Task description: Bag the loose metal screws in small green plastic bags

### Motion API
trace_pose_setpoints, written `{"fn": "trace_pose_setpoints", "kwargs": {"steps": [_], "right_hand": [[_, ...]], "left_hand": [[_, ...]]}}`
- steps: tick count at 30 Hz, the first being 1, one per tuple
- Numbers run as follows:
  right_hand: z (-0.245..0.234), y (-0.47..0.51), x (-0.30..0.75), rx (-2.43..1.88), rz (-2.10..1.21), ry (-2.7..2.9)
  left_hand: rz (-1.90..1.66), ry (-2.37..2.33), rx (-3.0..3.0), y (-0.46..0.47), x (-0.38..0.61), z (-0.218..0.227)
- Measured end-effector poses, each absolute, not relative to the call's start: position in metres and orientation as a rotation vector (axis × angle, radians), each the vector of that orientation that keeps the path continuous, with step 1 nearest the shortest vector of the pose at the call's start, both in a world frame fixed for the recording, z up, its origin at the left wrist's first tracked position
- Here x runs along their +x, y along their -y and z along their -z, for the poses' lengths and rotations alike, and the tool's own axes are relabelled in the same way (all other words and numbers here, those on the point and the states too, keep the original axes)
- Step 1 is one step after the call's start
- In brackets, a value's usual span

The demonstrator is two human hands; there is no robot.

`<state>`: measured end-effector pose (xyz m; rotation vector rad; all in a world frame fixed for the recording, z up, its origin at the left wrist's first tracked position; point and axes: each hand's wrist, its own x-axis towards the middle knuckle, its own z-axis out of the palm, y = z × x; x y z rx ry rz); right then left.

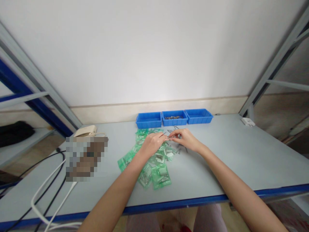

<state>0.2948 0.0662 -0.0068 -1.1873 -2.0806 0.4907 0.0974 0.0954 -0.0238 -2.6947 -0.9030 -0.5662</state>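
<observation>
My left hand (152, 144) is closed above a heap of small green plastic bags (161, 176), and a thin dark metal piece (162, 134) sticks out from its fingers. Close beside it, my right hand (185, 139) pinches a small shiny metal piece (168, 138) whose kind is too small to tell. The fingertips of both hands nearly meet at this piece. Inside the clear-green bags lie metal pieces and whitish plug-like pieces. Loose thin metal pieces (177, 127), perhaps screws, lie on the table behind and under my right hand.
Three blue bins stand along the wall: the left bin (149, 122), the middle bin (174, 122) with a pile of metal pieces, and the right bin (199, 120). A white box (85, 130), a blurred-out object (87, 159) and cables (36, 196) are at left. A white adapter (248, 121) lies at right.
</observation>
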Motion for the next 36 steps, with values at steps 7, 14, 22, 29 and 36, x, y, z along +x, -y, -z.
{"fn": "trace_pose_setpoints", "kwargs": {"steps": [7, 14, 22, 29, 36], "right_hand": [[0.0033, -0.0635, 0.2899, -1.17, -0.434, 2.031], [0.008, -0.0678, 0.2922, -1.176, -0.491, 2.027], [0.0014, -0.0629, 0.2899, -1.258, -0.395, 2.049], [0.0018, -0.0593, 0.287, -1.302, -0.275, 2.08], [0.0053, -0.059, 0.2869, -1.316, -0.16, 2.087]], "left_hand": [[0.593, 0.954, -2.668, -0.0934, 0.0993, 0.0242], [0.661, 0.882, -2.634, -0.0949, 0.0964, 0.0248], [0.604, 0.867, -2.608, -0.0919, 0.0979, 0.0234], [0.644, 0.874, -2.604, -0.0967, 0.0962, 0.0275], [0.773, 0.811, -2.57, -0.0971, 0.0975, 0.0286]]}}
